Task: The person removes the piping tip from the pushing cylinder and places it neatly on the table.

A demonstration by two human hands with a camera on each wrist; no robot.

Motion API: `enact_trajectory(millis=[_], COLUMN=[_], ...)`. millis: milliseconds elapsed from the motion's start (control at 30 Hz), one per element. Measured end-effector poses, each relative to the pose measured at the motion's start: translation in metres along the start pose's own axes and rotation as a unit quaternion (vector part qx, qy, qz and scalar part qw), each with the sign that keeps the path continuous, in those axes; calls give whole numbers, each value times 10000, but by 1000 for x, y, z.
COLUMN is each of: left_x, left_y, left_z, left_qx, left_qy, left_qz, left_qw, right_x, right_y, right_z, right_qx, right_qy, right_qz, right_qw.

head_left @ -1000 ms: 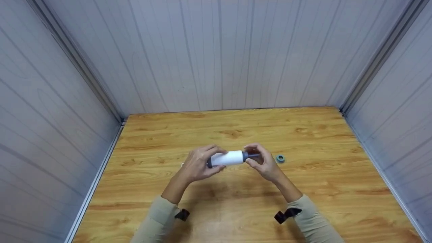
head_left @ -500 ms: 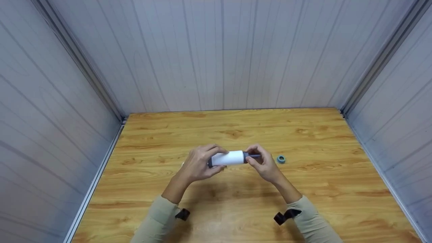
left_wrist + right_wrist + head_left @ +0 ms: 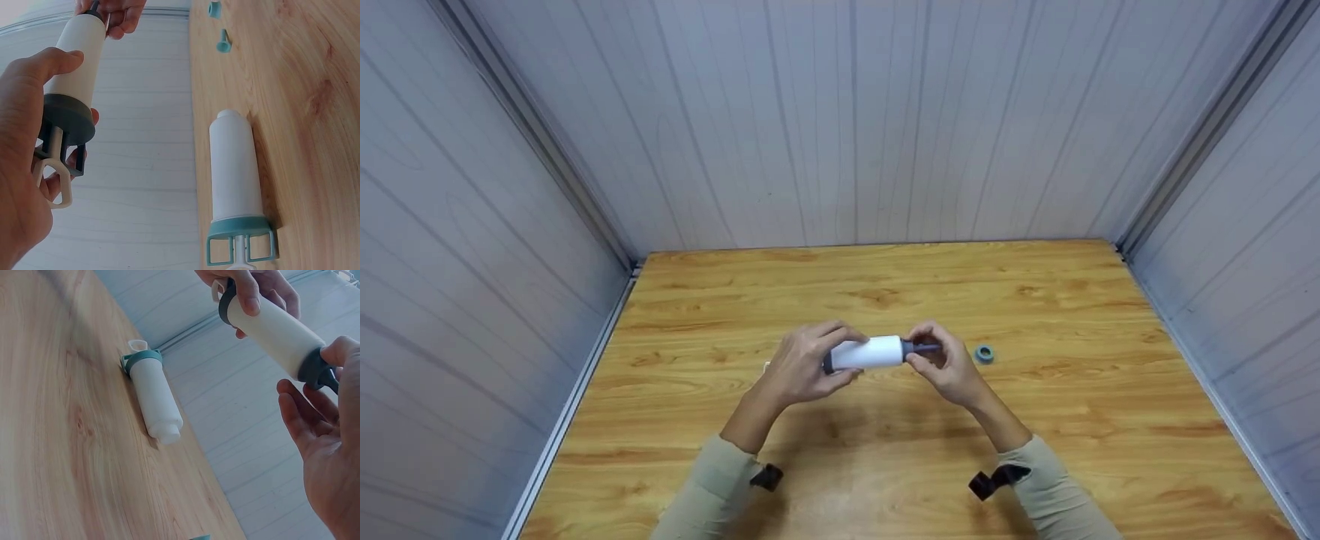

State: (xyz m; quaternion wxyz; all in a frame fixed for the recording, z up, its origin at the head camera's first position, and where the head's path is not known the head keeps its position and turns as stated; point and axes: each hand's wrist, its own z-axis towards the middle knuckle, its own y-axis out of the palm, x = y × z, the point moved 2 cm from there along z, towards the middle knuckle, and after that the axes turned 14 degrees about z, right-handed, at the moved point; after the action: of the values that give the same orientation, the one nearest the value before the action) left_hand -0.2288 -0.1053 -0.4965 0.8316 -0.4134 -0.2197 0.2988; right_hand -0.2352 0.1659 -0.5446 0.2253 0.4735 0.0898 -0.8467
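Observation:
My left hand (image 3: 799, 367) grips the white barrel (image 3: 874, 352) of a piping syringe with dark grey ends, held roughly level above the table. A pale ring handle (image 3: 61, 188) sticks out at its rear in the left wrist view. At the front, my right hand (image 3: 951, 367) has thumb and fingers around the dark grey nozzle cap (image 3: 312, 368). The thumb lies on the cap in the right wrist view; the other fingers are spread below it. A second white piping syringe (image 3: 233, 163) with a teal collar lies on the table, mostly hidden by the left hand in the head view.
A teal nozzle (image 3: 223, 44) and a teal ring-shaped part (image 3: 214, 9) rest on the wooden table (image 3: 877, 292). In the head view one small teal part (image 3: 984, 354) shows right of my right hand. Pale panel walls (image 3: 840, 127) enclose the back and sides.
My right thumb and fingers shift slightly about the dark nozzle cap. My left hand and the syringe barrel stay nearly in place.

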Motion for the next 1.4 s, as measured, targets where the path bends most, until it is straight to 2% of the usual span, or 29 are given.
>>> enact_trajectory(millis=[167,500,767,1000,1400], left_x=[1,3,3,2,3], left_y=[0,-2,-3,-2,0], left_z=[0,2,1,-1,-3], left_qx=[-94,-2,54,-2,27], left_qy=[-9,66,105,44,177], left_qz=[-11,137,164,138,245], left_qw=[10000,9999,9998,9999,9995], right_x=[-1,-1,0,1,-1], right_y=[0,-1,0,1,-1], right_z=[-1,-1,0,-2,-4], right_qx=[-22,234,48,-68,-107], right_qy=[-9,531,409,225,448], right_qz=[-19,-121,120,121,148], right_qw=[10000,9982,9991,9997,9988])
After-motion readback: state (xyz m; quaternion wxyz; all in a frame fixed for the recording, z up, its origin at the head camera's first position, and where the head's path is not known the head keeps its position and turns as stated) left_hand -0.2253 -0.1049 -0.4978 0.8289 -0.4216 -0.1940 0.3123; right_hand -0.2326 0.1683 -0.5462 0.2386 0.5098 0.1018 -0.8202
